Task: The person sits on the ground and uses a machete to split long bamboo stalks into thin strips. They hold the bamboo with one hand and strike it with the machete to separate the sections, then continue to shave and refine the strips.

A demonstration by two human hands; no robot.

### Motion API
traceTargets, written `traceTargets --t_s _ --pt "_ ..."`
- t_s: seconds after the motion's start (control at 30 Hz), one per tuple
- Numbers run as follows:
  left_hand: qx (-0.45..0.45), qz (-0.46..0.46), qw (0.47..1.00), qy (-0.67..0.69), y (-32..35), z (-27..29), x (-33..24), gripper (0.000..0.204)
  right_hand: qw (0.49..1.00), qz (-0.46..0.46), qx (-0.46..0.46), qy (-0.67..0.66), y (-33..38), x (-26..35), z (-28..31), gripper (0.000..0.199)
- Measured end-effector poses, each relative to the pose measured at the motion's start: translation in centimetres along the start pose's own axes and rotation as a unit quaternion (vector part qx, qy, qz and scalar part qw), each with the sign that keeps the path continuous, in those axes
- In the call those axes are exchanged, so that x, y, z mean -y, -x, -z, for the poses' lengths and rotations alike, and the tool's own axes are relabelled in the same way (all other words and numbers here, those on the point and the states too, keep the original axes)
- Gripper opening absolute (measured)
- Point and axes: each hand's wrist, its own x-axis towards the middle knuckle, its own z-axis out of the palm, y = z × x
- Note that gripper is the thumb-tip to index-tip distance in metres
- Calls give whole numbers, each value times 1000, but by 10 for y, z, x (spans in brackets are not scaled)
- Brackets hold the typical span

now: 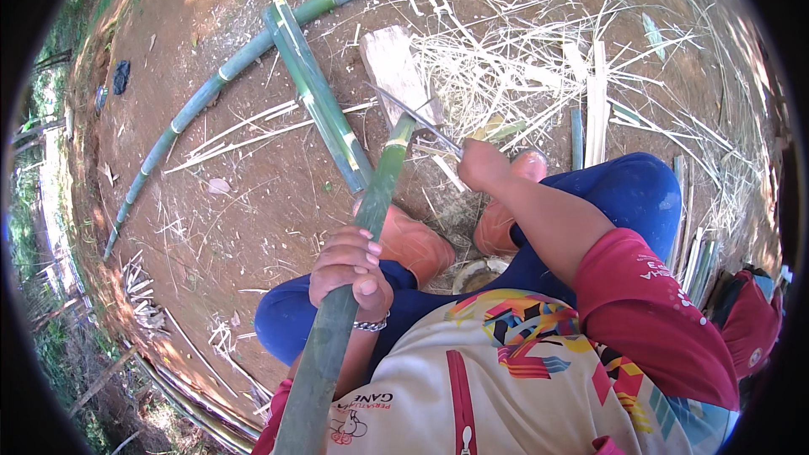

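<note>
Many pale strips (506, 63) lie beside a wooden block (391, 66); left hand (348, 265) clasps green bamboo (334, 320), right hand (484, 166) a knife (434, 128).

mostly open soil (240, 223) left of the near pole (335, 320), but blade (425, 123), wooden block (390, 59) and shavings (506, 67) in the way ahead

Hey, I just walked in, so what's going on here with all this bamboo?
A person's left hand grips a green bamboo piece, while the right hand holds a long blade across its far end, by a wooden block. Pale strips lie heaped to the block's right; split bamboo lies to its left.
</note>
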Motion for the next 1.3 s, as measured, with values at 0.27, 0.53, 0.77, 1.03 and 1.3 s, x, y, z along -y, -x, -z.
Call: traceTargets --t_s 0.27,0.53,0.77,1.03,1.3 --pt "-34 20 999 -9 1 7 -1 33 999 37 -7 -16 0 1 -8 30" --pt "-34 12 999 -15 0 5 -1 38 984 176 -12 -33 45 57 14 26" --pt "-26 23 999 -19 1 5 -1 39 983 185 -16 -7 40 50 15 28" --pt "-28 26 999 -18 -5 4 -2 38 985 171 -17 -23 34 40 6 28" --pt "-34 21 999 -16 -1 8 0 36 985 163 -36 -37 33 40 1 31"
